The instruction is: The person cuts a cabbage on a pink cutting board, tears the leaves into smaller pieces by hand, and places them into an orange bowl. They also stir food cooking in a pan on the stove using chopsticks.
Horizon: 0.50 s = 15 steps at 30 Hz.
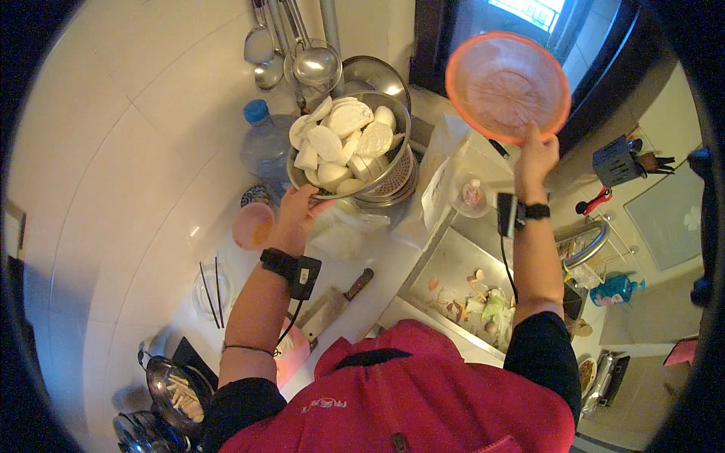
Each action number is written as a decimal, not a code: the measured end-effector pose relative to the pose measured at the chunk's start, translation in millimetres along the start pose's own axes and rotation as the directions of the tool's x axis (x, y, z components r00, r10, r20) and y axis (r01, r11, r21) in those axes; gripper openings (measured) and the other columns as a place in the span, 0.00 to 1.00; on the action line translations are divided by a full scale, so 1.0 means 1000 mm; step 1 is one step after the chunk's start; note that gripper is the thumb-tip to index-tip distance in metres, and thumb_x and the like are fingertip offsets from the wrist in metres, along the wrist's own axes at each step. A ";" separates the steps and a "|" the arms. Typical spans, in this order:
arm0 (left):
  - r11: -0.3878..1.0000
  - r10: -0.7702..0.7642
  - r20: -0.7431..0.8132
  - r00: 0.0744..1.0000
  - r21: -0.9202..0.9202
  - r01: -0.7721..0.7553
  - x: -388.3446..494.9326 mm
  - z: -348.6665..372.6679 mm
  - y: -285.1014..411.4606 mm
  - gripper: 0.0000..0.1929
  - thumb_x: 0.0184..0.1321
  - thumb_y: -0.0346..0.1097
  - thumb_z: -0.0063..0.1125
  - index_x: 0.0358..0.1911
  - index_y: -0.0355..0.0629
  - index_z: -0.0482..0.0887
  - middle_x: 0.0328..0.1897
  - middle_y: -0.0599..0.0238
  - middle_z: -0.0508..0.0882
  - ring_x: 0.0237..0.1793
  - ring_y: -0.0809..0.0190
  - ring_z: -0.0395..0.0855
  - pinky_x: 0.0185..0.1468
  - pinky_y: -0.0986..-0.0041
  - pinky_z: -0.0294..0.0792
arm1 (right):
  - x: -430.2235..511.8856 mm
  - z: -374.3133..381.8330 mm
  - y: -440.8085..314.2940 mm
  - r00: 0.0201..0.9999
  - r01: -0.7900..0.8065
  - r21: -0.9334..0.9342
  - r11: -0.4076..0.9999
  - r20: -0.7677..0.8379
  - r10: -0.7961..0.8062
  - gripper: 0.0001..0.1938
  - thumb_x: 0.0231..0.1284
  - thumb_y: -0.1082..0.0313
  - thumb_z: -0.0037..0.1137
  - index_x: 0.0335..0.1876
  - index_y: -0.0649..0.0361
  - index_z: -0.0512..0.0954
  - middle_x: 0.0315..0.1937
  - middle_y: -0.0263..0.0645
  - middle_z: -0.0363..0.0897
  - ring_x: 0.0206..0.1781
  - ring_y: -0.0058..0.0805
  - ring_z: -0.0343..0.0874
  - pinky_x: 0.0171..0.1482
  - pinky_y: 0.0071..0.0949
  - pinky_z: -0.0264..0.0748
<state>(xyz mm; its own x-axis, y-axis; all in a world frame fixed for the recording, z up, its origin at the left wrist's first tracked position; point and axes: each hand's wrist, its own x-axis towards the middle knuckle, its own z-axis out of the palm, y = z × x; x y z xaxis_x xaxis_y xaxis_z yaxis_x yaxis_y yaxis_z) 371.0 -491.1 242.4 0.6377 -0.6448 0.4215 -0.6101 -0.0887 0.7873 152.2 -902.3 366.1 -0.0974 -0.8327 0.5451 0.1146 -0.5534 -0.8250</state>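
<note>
My left hand (295, 218) grips the near rim of a metal bowl (405, 127), above the far part of the counter. Thick pale slices and chunks of a peeled root vegetable (340, 141) are heaped in it. Out to the right, my right hand (537, 161) holds an orange plastic colander (507, 85) by its lower rim. The colander is tilted, and I see nothing in it. A cleaver (331, 306) with a wooden handle lies on the counter below my left hand. Behind the bowl, a stack of metal strainers (396, 175) is partly hidden.
A steel sink (436, 266) at right holds vegetable scraps (481, 306) under a curved faucet (589, 246). Ladles (314, 63) hang at the back wall beside a water jug (266, 141). Chopsticks rest over a glass bowl (209, 289). A wok (178, 390) with food stands at lower left.
</note>
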 end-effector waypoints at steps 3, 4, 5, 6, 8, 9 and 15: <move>0.998 -0.023 0.097 0.995 -0.060 0.029 -0.013 0.017 -0.015 0.18 0.56 0.24 0.52 0.51 0.30 0.69 0.49 0.46 0.78 0.44 0.49 0.82 0.41 0.61 0.84 | -0.015 -0.071 -0.020 0.988 -0.149 0.197 0.969 -0.012 0.155 0.13 0.57 0.67 0.63 0.26 0.57 0.67 0.21 0.26 0.66 0.24 0.19 0.63 0.27 0.23 0.65; 0.999 -0.040 0.128 0.991 0.012 0.039 -0.016 0.025 -0.021 0.18 0.57 0.24 0.52 0.51 0.30 0.69 0.49 0.46 0.77 0.45 0.49 0.82 0.41 0.61 0.84 | -0.027 -0.095 -0.026 0.995 -0.102 0.164 0.981 0.016 0.101 0.14 0.58 0.65 0.61 0.26 0.55 0.65 0.21 0.25 0.64 0.23 0.18 0.62 0.26 0.22 0.62; 0.999 -0.025 0.163 0.986 -0.016 0.028 -0.018 0.034 -0.028 0.18 0.57 0.24 0.52 0.52 0.31 0.69 0.49 0.47 0.77 0.45 0.49 0.82 0.41 0.61 0.84 | -0.038 -0.117 -0.033 0.982 -0.190 0.215 0.958 0.023 0.190 0.14 0.60 0.65 0.59 0.26 0.55 0.65 0.23 0.26 0.66 0.26 0.18 0.63 0.28 0.22 0.63; 0.996 0.045 0.189 0.981 -0.086 -0.029 -0.019 0.044 -0.037 0.18 0.57 0.24 0.52 0.52 0.31 0.69 0.50 0.47 0.77 0.45 0.48 0.82 0.42 0.61 0.84 | -0.050 -0.139 -0.039 0.978 -0.205 0.054 0.977 -0.035 0.207 0.10 0.60 0.66 0.58 0.31 0.59 0.69 0.28 0.29 0.69 0.30 0.19 0.67 0.32 0.22 0.67; 0.935 -0.139 0.137 0.981 -0.309 0.176 -0.021 0.067 -0.059 0.19 0.57 0.24 0.52 0.54 0.32 0.69 0.51 0.47 0.77 0.45 0.47 0.82 0.40 0.61 0.84 | -0.074 -0.173 -0.045 0.965 -0.250 0.066 0.966 -0.064 0.254 0.09 0.60 0.66 0.58 0.35 0.61 0.72 0.31 0.30 0.72 0.34 0.20 0.69 0.37 0.22 0.69; 0.831 -0.244 0.140 0.960 -0.480 0.281 -0.019 0.079 -0.069 0.20 0.56 0.24 0.53 0.54 0.32 0.69 0.52 0.48 0.77 0.45 0.47 0.82 0.40 0.61 0.84 | -0.086 -0.186 -0.047 0.966 -0.251 0.066 0.966 -0.046 0.254 0.08 0.60 0.66 0.58 0.35 0.61 0.72 0.31 0.30 0.72 0.34 0.20 0.69 0.37 0.22 0.69; 0.223 -0.715 0.166 0.679 -0.866 0.448 -0.005 0.119 -0.102 0.20 0.56 0.24 0.53 0.54 0.35 0.70 0.53 0.51 0.76 0.44 0.46 0.82 0.35 0.62 0.84 | -0.134 -0.253 -0.036 0.925 -0.380 -0.064 0.923 -0.024 0.379 0.06 0.63 0.69 0.56 0.35 0.60 0.71 0.32 0.29 0.73 0.33 0.17 0.70 0.36 0.19 0.70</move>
<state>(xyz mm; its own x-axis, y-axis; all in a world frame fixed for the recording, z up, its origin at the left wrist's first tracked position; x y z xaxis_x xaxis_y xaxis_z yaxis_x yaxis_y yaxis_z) 374.0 -569.3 106.0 0.7909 -0.5004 -0.3523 0.5565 0.3488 0.7541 -89.5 -766.7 284.6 -0.0706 -0.9797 0.1876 0.0797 -0.1930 -0.9780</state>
